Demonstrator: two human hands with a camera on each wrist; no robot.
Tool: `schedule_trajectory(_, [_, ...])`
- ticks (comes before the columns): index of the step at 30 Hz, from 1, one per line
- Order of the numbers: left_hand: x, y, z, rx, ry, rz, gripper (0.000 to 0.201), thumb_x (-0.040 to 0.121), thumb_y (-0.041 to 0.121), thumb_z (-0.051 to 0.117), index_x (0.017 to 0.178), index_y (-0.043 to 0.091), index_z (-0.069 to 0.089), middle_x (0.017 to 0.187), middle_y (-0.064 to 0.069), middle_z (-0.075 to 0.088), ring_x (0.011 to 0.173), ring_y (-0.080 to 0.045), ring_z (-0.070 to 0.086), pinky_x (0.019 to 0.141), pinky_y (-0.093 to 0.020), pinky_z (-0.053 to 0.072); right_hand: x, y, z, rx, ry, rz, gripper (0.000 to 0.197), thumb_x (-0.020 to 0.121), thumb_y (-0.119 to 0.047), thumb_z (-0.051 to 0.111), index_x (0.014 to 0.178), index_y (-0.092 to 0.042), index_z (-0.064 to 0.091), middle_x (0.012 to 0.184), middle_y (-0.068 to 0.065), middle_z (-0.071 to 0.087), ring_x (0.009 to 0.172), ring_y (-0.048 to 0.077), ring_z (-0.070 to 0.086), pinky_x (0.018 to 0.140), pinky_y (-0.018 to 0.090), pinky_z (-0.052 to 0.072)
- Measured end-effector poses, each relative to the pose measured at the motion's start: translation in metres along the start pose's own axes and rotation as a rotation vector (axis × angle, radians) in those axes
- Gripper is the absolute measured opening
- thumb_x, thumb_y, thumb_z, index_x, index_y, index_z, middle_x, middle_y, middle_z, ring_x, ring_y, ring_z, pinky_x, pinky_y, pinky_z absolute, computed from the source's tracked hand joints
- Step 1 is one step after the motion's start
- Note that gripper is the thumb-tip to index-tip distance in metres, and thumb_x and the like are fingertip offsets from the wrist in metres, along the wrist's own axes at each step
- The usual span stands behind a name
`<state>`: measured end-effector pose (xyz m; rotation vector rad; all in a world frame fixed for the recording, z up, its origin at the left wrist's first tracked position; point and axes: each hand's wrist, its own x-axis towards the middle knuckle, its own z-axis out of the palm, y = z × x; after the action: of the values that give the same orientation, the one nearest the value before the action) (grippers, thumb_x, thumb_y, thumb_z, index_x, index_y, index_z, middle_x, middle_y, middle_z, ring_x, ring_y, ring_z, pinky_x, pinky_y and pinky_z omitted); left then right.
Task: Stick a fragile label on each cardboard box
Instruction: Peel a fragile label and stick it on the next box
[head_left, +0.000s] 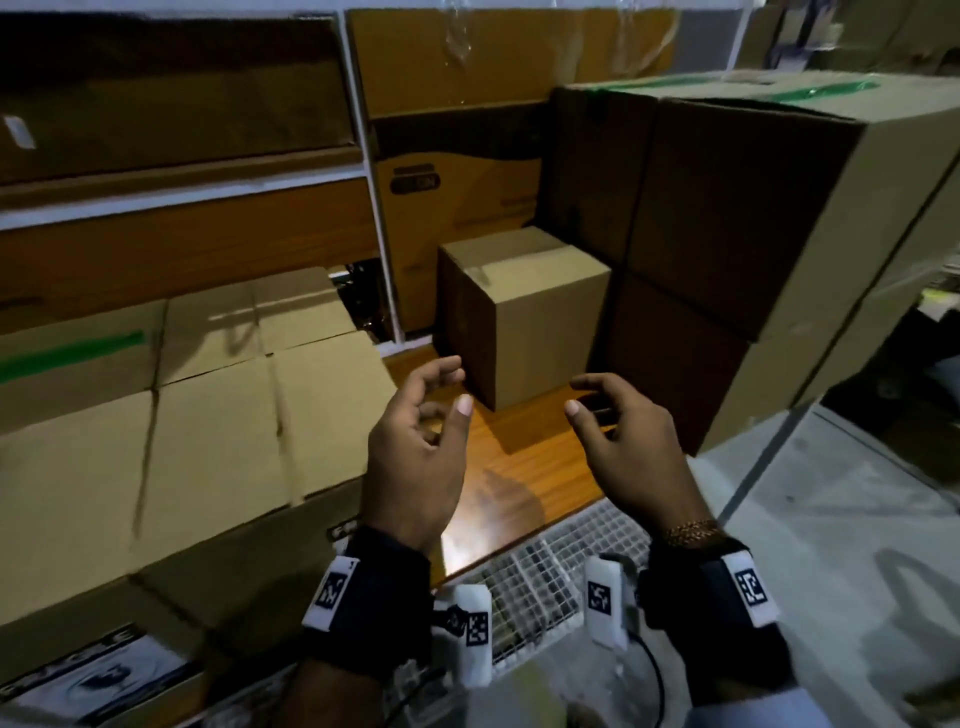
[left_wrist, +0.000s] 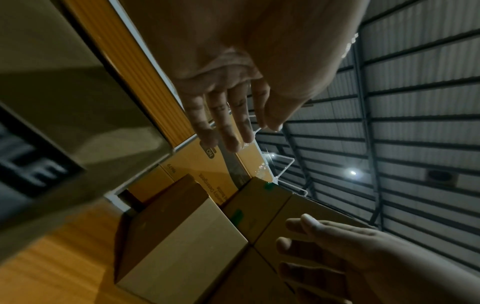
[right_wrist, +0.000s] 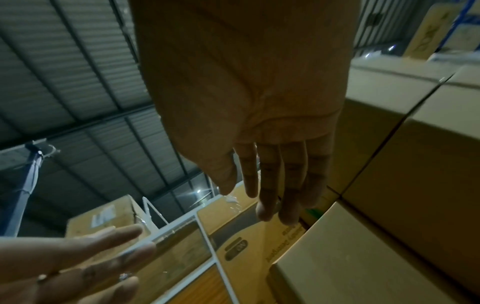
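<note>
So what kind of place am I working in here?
Most likely a warehouse or stockroom. Taped cardboard boxes are stacked high around a small box, white metal shelving holds more cartons, and the left wrist view shows a corrugated metal roof.

Open passage: a strip of bare orange wood-grain surface (head_left: 511, 457) runs from 6 o'clock towards 12 o'clock, and both hands, left (head_left: 415, 457) and right (head_left: 631, 452), hover over it holding nothing. At 12 o'clock the strip is closed off by a small plain brown cardboard box (head_left: 524, 317) standing upright. At 9 o'clock a low block of flat tan cartons (head_left: 208, 415) borders the strip. At 3 o'clock a tall stack of large brown cartons (head_left: 737, 234) stands just beside the small box. Behind, a white-framed shelf rack (head_left: 371, 182) packed with cartons blocks further reach.
</note>
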<state>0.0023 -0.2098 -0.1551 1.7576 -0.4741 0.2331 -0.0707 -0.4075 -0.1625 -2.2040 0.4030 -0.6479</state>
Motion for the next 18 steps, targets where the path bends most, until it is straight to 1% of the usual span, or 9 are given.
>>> schedule_trajectory(2, [0.026,-0.005,0.033,0.021,0.051,0.001,0.034,0.101,0.025,0.062,0.134,0.035,0.059,0.126,0.021,0.063,0.100,0.000,0.063,0.079,-0.022,0.052,0.040,0.022,-0.006,0.008,-0.026,-0.002,0.033,0.103,-0.035,0.062,0.135,-0.026,0.061,0.111,-0.013,0.067,0.099,-0.004,0.061,0.074,0.013,0.046])
schedule_trajectory(5, [0.065,-0.012,0.082,0.032,0.109,-0.044,0.037,0.101,0.027,0.062,0.137,0.032,0.057,0.130,0.019,0.061,0.099,0.002,0.063,0.075,-0.013,0.048,0.100,0.057,-0.015,0.010,-0.083,0.010,0.038,0.103,-0.033,0.063,0.139,-0.026,0.056,0.117,-0.009,0.065,0.104,0.003,0.058,0.084,0.020,0.047])
schedule_trajectory(6, [0.074,-0.014,0.092,0.032,0.119,-0.061,0.038,0.101,0.028,0.062,0.139,0.032,0.056,0.132,0.018,0.060,0.100,0.002,0.062,0.075,-0.014,0.048,0.116,0.066,-0.015,0.003,-0.101,0.020,0.041,0.102,-0.034,0.063,0.141,-0.025,0.055,0.121,-0.006,0.065,0.107,0.005,0.057,0.087,0.024,0.047])
schedule_trajectory(8, [0.094,-0.019,0.109,0.033,0.142,-0.090,0.041,0.101,0.029,0.063,0.140,0.032,0.054,0.133,0.016,0.059,0.101,0.002,0.062,0.078,-0.019,0.049,0.153,0.086,-0.014,-0.022,-0.133,0.041,0.048,0.101,-0.035,0.064,0.145,-0.023,0.051,0.131,-0.001,0.062,0.111,0.009,0.055,0.091,0.028,0.046])
schedule_trajectory(10, [0.113,-0.026,0.121,0.047,0.167,-0.124,0.043,0.101,0.029,0.063,0.142,0.031,0.053,0.133,0.015,0.058,0.101,0.003,0.061,0.082,-0.022,0.050,0.189,0.102,-0.008,-0.062,-0.147,0.060,0.057,0.100,-0.037,0.066,0.151,-0.020,0.045,0.142,0.005,0.056,0.123,0.017,0.055,0.098,0.032,0.046])
schedule_trajectory(12, [0.130,-0.036,0.130,0.060,0.191,-0.158,0.044,0.101,0.029,0.063,0.143,0.030,0.052,0.134,0.014,0.058,0.102,0.001,0.061,0.084,-0.025,0.053,0.219,0.114,0.001,-0.083,-0.153,0.090,0.067,0.099,-0.039,0.067,0.156,-0.020,0.038,0.150,0.010,0.047,0.135,0.027,0.049,0.109,0.039,0.043])
schedule_trajectory(14, [0.148,-0.051,0.138,0.068,0.201,-0.188,0.046,0.101,0.030,0.062,0.145,0.029,0.050,0.136,0.010,0.057,0.104,-0.002,0.061,0.088,-0.029,0.056,0.244,0.125,0.012,-0.088,-0.174,0.108,0.076,0.098,-0.040,0.067,0.162,-0.025,0.027,0.159,0.013,0.034,0.144,0.033,0.040,0.117,0.045,0.039])
schedule_trajectory(16, [0.162,-0.064,0.145,0.096,0.157,-0.225,0.051,0.102,0.033,0.061,0.150,0.032,0.045,0.143,0.008,0.053,0.109,-0.007,0.060,0.086,-0.026,0.055,0.263,0.134,0.025,-0.122,-0.213,0.127,0.086,0.098,-0.042,0.067,0.165,-0.034,0.013,0.168,0.014,0.014,0.151,0.038,0.027,0.120,0.049,0.034])
schedule_trajectory(18, [0.173,-0.077,0.149,0.126,0.079,-0.234,0.058,0.103,0.036,0.058,0.156,0.037,0.036,0.152,0.007,0.045,0.118,-0.011,0.057,0.086,-0.023,0.051,0.278,0.141,0.038,-0.173,-0.238,0.153,0.095,0.097,-0.043,0.068,0.164,-0.041,0.001,0.170,0.016,-0.002,0.153,0.043,0.021,0.120,0.052,0.033])
